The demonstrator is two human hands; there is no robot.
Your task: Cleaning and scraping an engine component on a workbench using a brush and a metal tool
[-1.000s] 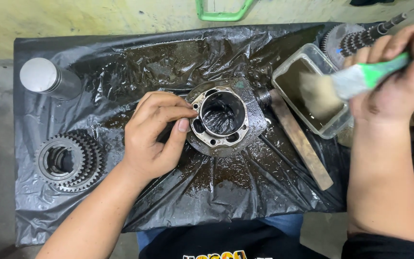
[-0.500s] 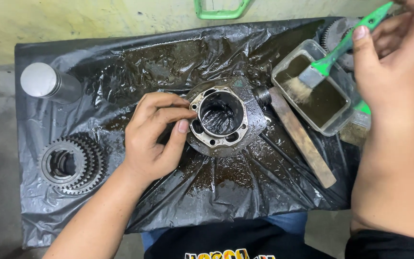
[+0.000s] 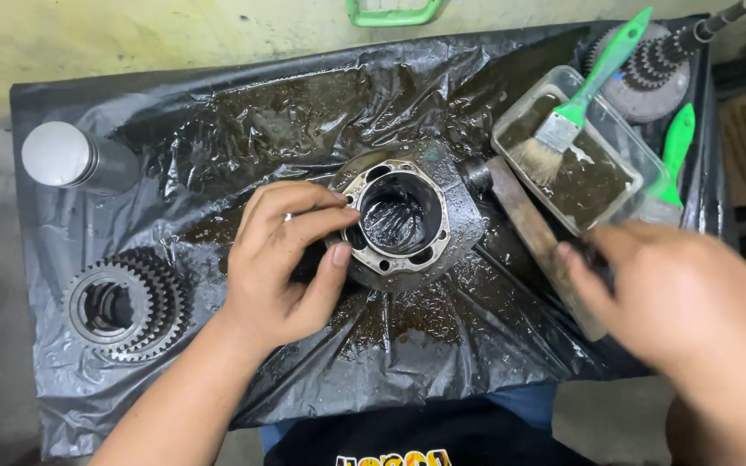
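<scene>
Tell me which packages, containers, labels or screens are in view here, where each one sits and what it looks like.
Plastic tray: far right on the black sheet, clear, rectangular, dark liquid, a green-handled brush resting inside.
Canister: far left, silver-grey cylinder with a pale flat end.
Shirt print: bottom edge, yellow on black.
Screens or signs: none.

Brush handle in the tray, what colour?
Bright green handle, lying in the clear tray; head view.

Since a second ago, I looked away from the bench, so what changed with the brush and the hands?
The right hand let go of the green-handled brush, which now rests bristles-down in the clear plastic tray of dark liquid. That hand has dropped toward the flat metal bar, empty. The left hand stayed on the rim of the oily metal housing; the gear cluster and can did not move.
</scene>
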